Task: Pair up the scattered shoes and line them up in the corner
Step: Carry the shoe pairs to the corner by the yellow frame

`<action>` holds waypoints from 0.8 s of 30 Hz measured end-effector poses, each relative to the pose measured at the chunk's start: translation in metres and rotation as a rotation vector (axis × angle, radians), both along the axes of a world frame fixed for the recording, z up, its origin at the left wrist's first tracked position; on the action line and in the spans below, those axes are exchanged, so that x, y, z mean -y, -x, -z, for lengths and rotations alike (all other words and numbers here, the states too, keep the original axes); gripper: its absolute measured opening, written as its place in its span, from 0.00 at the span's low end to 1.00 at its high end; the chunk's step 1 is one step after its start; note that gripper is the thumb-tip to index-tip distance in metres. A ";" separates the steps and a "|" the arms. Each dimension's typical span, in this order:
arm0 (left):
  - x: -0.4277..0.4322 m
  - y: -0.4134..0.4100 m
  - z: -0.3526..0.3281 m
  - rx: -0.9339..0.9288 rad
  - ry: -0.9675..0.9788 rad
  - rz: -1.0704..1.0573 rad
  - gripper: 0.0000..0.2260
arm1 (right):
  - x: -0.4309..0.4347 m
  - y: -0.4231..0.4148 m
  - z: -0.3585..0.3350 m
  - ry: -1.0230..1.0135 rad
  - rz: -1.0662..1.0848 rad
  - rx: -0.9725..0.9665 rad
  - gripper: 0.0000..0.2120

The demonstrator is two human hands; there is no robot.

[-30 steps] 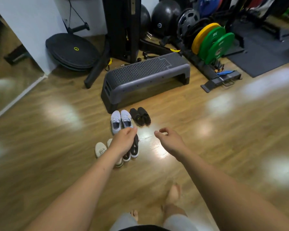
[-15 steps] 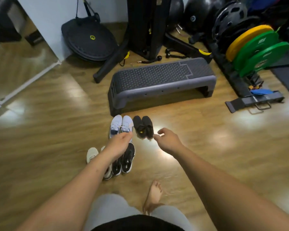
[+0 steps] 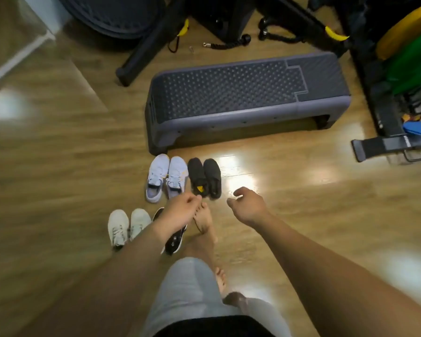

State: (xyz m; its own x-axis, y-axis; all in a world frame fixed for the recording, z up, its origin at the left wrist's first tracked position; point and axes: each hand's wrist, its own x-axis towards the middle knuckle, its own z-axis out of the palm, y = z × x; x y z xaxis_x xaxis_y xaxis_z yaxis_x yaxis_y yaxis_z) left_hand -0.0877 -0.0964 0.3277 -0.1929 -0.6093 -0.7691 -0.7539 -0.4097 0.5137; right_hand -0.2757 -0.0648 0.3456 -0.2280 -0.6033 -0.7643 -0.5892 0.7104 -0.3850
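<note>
In the head view, four pairs of shoes stood on the wooden floor in front of a grey step. The blue pair and the black slippers were side by side in one row, just beside the near edge of the step, toes toward it. Nearer to the person, the white pair stood together, and the black sneakers were just right of it, mostly hidden under the left forearm.

The left hand hung above the black sneakers with the fingers loosely curled, the back of the hand up; nothing could be seen in it. The right hand hung near the heel of the right slipper, apart from it, also loosely curled and holding nothing. A bare foot was on the floor between the two hands, its toes near the slippers. Yellow and green plates stood on a rack at the far right.
</note>
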 end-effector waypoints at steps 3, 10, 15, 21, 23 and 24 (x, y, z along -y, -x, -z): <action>0.035 0.013 0.048 0.050 -0.062 0.147 0.13 | 0.040 0.013 0.054 -0.111 -0.017 0.005 0.20; 0.105 0.039 0.207 0.170 -0.123 0.281 0.11 | 0.109 0.026 0.221 -0.200 -0.169 0.069 0.15; 0.115 0.069 0.358 0.278 -0.144 0.380 0.16 | 0.113 0.023 0.381 -0.302 -0.308 0.091 0.05; 0.089 0.072 0.505 0.264 -0.246 0.279 0.22 | 0.088 0.017 0.492 -0.308 -0.480 0.087 0.15; 0.076 0.069 0.523 0.233 -0.235 0.243 0.23 | 0.085 0.016 0.519 -0.281 -0.351 0.048 0.16; 0.071 0.070 0.531 0.200 -0.222 0.240 0.20 | 0.084 0.012 0.534 -0.248 -0.284 0.053 0.14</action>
